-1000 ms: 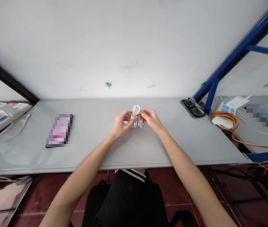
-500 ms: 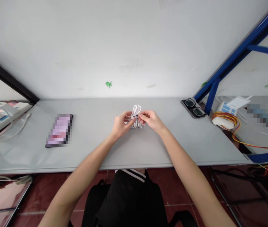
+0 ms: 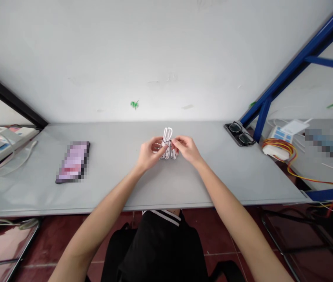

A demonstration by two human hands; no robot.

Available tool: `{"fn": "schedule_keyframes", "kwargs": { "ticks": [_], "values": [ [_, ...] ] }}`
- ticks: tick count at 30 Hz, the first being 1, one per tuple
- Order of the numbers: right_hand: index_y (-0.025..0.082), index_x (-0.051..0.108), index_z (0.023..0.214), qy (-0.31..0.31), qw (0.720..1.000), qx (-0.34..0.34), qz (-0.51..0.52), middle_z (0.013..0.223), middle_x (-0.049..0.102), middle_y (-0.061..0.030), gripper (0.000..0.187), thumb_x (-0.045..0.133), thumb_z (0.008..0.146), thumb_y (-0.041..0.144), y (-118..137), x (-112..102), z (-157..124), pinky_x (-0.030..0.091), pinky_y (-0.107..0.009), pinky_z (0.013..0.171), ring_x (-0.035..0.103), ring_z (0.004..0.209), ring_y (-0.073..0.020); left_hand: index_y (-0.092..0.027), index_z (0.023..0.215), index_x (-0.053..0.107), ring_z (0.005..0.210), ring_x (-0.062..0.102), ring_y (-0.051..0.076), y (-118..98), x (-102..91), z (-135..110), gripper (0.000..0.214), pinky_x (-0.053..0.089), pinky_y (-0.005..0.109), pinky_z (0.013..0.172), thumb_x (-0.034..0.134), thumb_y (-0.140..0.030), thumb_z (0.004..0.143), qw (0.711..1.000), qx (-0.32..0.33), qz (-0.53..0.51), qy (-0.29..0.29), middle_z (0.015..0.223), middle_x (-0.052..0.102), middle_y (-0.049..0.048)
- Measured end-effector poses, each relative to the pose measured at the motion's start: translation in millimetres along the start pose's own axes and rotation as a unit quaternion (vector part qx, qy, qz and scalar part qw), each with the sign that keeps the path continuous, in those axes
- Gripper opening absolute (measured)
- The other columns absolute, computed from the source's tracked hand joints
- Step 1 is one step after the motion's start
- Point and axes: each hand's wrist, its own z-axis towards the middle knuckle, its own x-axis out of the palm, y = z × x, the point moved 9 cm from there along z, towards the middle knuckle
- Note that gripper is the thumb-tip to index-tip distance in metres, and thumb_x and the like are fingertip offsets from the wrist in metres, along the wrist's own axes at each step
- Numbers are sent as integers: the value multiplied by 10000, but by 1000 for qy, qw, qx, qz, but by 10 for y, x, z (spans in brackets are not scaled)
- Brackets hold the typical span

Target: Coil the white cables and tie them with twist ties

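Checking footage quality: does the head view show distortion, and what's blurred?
In the head view, wide-angle distortion splays the grey table outward toward the corners; a smartphone and a patch at far right are pixelated; the white cable bundle stays fairly sharp.

A white cable (image 3: pixel 168 148) is folded into a tight bundle of long, narrow loops. A thin black tie (image 3: pixel 167 141) is passed around the bundle near its top, and it is held upright between the left hand (image 3: pixel 150 153) and the right hand (image 3: pixel 186 149).
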Motion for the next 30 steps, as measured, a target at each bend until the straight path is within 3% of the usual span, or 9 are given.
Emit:
{"fn": "schedule_keyframes", "kwargs": {
  "ticks": [4,9,13,17,20,23,26,30],
  "values": [
    [175,611,669,65,976,118,171,611,575,4,299,659,777,449,-187,108,-5,351,-237,481,469,504,-88,-191,1108,676,857,657,163,-155,-45,-29,317,525,305,813,645,-356,839,983,103,150,-37,1026,723,68],
    [166,613,647,85,959,170,209,607,570,10,262,746,693,386,-270,137,-34,352,-225,495,455,517,-70,-196,1058,700,832,647,163,-141,-55,-32,264,507,303,818,647,-323,833,974,115,188,-49,955,726,55],
    [168,629,715,43,982,125,138,644,587,4,273,720,723,426,-249,49,2,383,-242,527,477,540,-85,-161,1008,707,779,649,168,-23,-2,-14,312,513,293,748,689,-383,789,995,38,90,-19,885,719,53],
    [187,593,742,-16,999,-8,-47,653,585,2,244,595,847,407,-34,-41,9,414,-268,566,510,562,-116,-134,853,697,629,574,123,91,83,-13,297,439,244,577,712,-415,759,997,-67,-32,21,736,657,28],
    [201,580,754,-58,970,-136,-192,677,592,-4,186,522,893,311,217,-39,-55,416,-271,622,516,613,-129,-130,756,690,569,503,93,180,138,-24,312,404,238,555,724,-440,743,983,-140,-110,52,642,591,5],
    [209,586,764,-66,944,-200,-252,732,619,-21,183,480,904,259,345,3,-111,421,-274,653,537,662,-142,-127,799,705,625,545,109,238,203,-41,348,459,262,634,747,-461,712,958,-186,-203,82,696,617,23],
    [209,599,770,-62,958,-173,-220,727,622,-20,197,511,906,321,307,-11,-89,432,-277,653,551,667,-146,-131,822,690,633,561,112,239,169,-36,357,466,260,634,762,-459,701,962,-181,-191,68,725,628,27],
    [196,619,775,-36,998,-28,-41,699,624,-21,353,583,848,539,30,-32,5,454,-282,596,562,617,-145,-152,874,660,670,601,126,129,43,-10,362,472,251,606,784,-435,686,990,-102,-97,17,815,661,34]
  ]
}}
